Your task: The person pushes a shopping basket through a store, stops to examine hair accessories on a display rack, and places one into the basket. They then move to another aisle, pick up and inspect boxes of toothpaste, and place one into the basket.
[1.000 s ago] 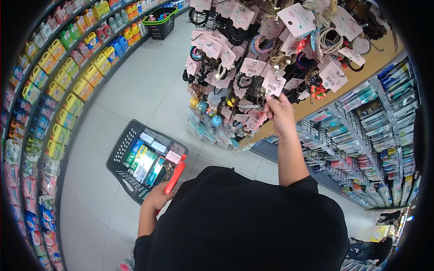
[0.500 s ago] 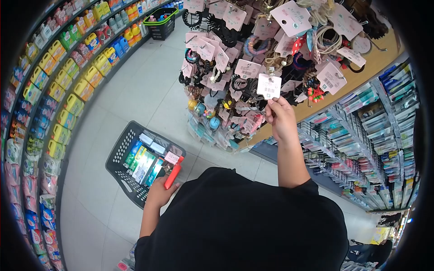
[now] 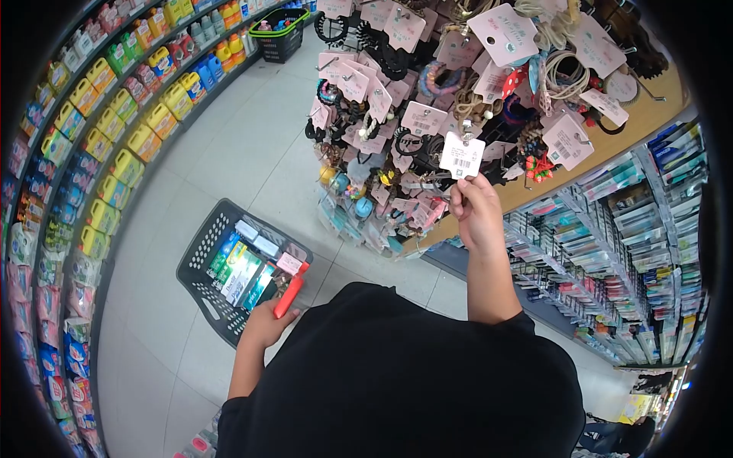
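Right grip point(image 3: 481, 210) pinches a white tag point(image 3: 462, 156), left grip point(image 3: 265, 322) seemingly wraps a red handle point(image 3: 289, 296), over tiled floor point(image 3: 233, 156) edged by shelves point(image 3: 203, 104).

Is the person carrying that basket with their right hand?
No: the left hand grips the basket by its red handle, while the right hand holds a white tag.

The white card point(image 3: 462, 156) bears illegibly small print.
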